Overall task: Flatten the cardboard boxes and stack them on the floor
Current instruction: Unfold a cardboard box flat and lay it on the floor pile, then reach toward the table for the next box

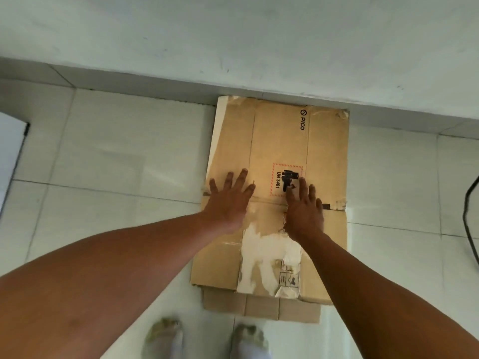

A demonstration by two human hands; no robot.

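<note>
Both forearms are stretched forward from the bottom edge, above two socked feet (163, 336). The left hand (228, 200) is laid flat on the box (281, 141), fingers spread wide, near its left edge. The right hand (304, 211) is pressed flat just beside it, fingers straight, fingertips on the red-bordered label (278, 178). The box is flattened on the floor (116, 151) with its far edge set against the wall (233, 35). Both hands are placed about midway along its length, over a crease. A second cardboard sheet (259, 307) is seen under its near end, close to the feet. A black cable (468, 203) is seen at the far right.
</note>
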